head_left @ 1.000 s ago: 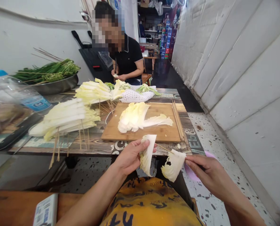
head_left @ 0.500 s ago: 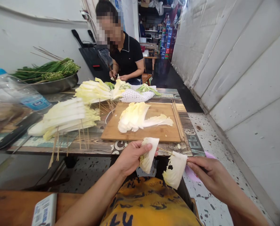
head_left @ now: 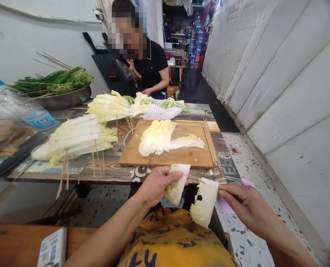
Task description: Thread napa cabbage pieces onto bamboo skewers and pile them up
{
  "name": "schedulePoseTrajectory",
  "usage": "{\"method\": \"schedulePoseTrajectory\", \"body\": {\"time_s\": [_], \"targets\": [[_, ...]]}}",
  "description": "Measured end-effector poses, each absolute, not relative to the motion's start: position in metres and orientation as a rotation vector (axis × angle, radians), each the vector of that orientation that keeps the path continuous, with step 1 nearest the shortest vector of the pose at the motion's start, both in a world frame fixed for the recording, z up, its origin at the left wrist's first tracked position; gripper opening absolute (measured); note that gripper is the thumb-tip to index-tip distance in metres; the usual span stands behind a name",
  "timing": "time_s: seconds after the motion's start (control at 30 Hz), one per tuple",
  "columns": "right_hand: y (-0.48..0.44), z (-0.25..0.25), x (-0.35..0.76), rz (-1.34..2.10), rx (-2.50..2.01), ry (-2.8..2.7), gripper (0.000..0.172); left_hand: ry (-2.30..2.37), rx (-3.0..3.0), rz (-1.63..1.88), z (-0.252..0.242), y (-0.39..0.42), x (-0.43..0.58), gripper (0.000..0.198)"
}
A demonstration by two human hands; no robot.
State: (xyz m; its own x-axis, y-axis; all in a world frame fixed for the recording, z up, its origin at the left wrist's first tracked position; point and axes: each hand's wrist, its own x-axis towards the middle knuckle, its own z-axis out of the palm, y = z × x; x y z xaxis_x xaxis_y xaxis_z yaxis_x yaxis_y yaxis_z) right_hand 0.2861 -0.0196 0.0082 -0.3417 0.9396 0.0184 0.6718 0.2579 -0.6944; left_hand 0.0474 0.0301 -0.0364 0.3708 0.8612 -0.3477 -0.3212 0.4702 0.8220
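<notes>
The left grip [head_left: 160,183] pinches one leaf piece [head_left: 178,183], thumb on top, seemingly to steady it on the skewer [head_left: 196,179]; the right grip [head_left: 241,198] pinches at the edge of a second leaf piece [head_left: 206,200], apparently to guide it, just off the near edge of the desk [head_left: 113,170]. Cut leaves [head_left: 157,138] lie on the board [head_left: 181,160], spare skewers [head_left: 210,142] along its right side, likely for easy reach. Against half a second ago, less skewer shows between the pieces and the co-worker's hand [head_left: 131,66] is higher
</notes>
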Motion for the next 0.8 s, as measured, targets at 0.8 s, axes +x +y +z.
{"method": "schedulePoseTrajectory", "body": {"time_s": [0.8], "targets": [[-0.004, -0.001, 0.267, 0.990, -1.284, -2.028, 0.027, 0.898, 0.768, 0.834, -0.032, 0.026, 0.057, 0.028]]}}
